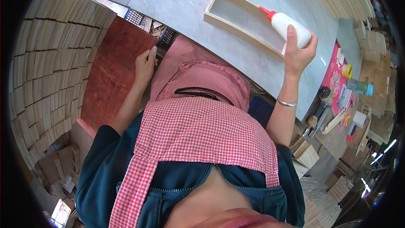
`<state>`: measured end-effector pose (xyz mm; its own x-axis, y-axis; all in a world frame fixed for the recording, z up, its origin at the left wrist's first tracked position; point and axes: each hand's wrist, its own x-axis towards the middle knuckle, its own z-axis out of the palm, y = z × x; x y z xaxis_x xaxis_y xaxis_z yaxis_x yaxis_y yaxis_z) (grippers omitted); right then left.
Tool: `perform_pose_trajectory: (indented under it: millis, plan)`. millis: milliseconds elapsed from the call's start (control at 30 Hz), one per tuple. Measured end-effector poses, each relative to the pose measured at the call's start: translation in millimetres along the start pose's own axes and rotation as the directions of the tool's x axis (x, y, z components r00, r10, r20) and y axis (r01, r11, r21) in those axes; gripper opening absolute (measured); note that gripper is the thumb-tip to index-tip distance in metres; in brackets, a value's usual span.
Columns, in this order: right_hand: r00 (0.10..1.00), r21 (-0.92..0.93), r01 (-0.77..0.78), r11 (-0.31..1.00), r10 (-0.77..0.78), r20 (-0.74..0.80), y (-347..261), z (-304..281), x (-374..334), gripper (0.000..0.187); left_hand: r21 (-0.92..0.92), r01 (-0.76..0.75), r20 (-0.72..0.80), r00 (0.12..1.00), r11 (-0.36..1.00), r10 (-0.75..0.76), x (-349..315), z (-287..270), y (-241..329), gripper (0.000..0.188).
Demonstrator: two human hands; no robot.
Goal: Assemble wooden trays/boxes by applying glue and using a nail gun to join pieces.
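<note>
Head view | white bottle [293, 31] over right end of wooden frame [242, 34] on bench [177, 4]; long axis slants, red nozzle [265, 12] pointing far-left | frame: long axis slants far-left to near-right | right hand [300, 55]: wrapped round bottle's base, thumb along side | left hand [145, 62]: beside apron [206, 126], fingers curled; whether pressed together, cannot tell

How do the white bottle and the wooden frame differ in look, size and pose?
The white bottle is rounded with a red nozzle; the wooden frame is a pale, open rectangle.
The bottle is shorter; the frame is longer.
The bottle is gripped in the right hand; the frame rests on the grey tabletop with no hand visibly gripping it.
</note>
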<state>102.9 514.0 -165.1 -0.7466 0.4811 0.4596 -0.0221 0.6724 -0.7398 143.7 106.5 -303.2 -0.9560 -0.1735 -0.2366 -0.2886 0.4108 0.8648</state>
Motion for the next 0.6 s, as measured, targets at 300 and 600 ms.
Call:
perform_pose_trajectory:
  millis: [300,600]
  plan:
    - [0.996,-0.089,-0.044,0.995,0.037,-0.086,28,-45,-1,0.05,0.009,0.019,0.029,0.999,1.0,-0.019,1,6,4,0.049]
    - [0.985,-0.174,-0.084,0.981,0.055,-0.164,48,-83,-3,0.05,0.037,-0.011,0.056,0.998,0.999,0.009,2,12,9,0.049]
